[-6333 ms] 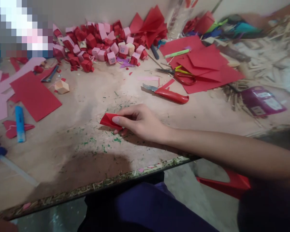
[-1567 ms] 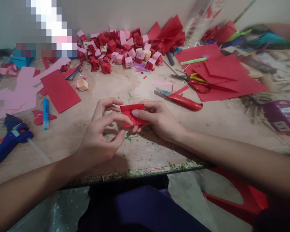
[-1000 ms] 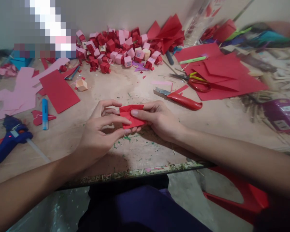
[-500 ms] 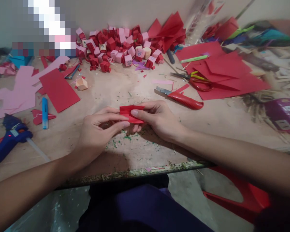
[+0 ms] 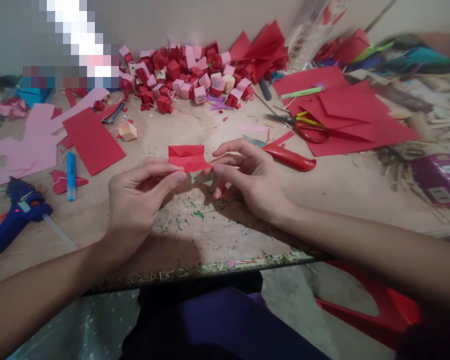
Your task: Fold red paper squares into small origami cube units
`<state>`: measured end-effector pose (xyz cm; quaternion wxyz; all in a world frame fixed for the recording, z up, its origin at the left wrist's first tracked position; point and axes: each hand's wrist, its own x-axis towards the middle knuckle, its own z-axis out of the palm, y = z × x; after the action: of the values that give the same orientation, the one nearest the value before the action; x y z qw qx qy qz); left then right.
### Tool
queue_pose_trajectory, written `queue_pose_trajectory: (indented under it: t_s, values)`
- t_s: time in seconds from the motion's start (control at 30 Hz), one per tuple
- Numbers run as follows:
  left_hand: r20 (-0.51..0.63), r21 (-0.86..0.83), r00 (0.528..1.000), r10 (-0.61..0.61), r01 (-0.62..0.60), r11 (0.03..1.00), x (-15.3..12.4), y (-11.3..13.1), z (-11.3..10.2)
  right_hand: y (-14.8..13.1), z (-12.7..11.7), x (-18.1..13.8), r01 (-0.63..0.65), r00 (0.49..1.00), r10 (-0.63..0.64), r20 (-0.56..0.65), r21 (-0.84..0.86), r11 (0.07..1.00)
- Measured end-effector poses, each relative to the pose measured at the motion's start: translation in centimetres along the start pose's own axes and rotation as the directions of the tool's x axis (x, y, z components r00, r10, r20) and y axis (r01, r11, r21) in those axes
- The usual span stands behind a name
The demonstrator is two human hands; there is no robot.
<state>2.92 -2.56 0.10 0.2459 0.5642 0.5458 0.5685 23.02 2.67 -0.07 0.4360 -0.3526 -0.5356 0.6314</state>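
Far left on the tabletop (image 5: 322, 185): blue glue gun (image 5: 11, 222) near the front edge, pink paper cutouts (image 5: 22, 145) behind it. Blue marker (image 5: 71, 175) lies on a red paper heart (image 5: 60, 182). Red paper sheet (image 5: 92, 140) flat beside the pink cutouts, small tan paper cube (image 5: 128, 131) just right of it.

Left hand (image 5: 135, 205) in from lower left, thumb and index finger pinched on the lower left edge of the folded red paper (image 5: 186, 157). Paper is held up just above the tabletop, between both hands, mostly flat, with a crease across the top. It sits up and right of the left hand, left of the right hand.

Green paper crumbs (image 5: 191, 212) scattered on the tabletop under the hands.

Right hand (image 5: 251, 180) in from lower right, fingers loosely spread, index finger and thumb tips at the right edge of the folded paper; looks like a light pinch on that corner, other fingers curled under and free.

Behind, against the wall: pile of red and pink paper cubes (image 5: 183, 75), then red folded paper fans (image 5: 264, 50). Right of the right hand: red utility knife (image 5: 287, 156) just beside the fingers, red-handled scissors (image 5: 303, 127) farther back on a stack of red paper sheets (image 5: 352, 117). Far right is blurred; purple packet (image 5: 438, 180) near the edge.
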Motion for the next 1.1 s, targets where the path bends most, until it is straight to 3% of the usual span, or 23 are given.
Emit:
queue_pose_trajectory:
  t_s: [0.2, 0.67, 0.83, 0.93, 1.1]
  values:
    - [0.027, -0.036, 1.000, -0.013, 0.014, 0.999, -0.1, -0.6, -0.2, -0.2, 0.4, -0.5, -0.003, 0.993, 0.004, 0.118, -0.004, 1.000]
    - [0.018, 0.000, 0.997, -0.075, 0.075, 0.997, -0.2, 0.1, -0.1, 0.0, 0.7, -0.2, -0.077, 0.996, 0.076, 0.048, 0.021, 0.997]
    - [0.029, -0.045, 0.986, -0.165, 0.166, 0.985, -0.3, -0.2, -0.1, 0.2, 0.3, -0.2, -0.099, 0.993, 0.100, 0.061, -0.024, 0.995]
    - [0.005, -0.050, 0.977, -0.212, 0.212, 0.976, -0.3, 0.1, -0.1, 0.1, 0.3, -0.2, -0.093, 0.993, 0.096, 0.063, -0.047, 0.995]
    - [-0.008, -0.033, 0.983, -0.184, 0.184, 0.982, -0.2, 0.1, 0.0, 0.0, 0.8, -0.1, -0.025, 0.999, 0.025, 0.027, -0.013, 1.000]
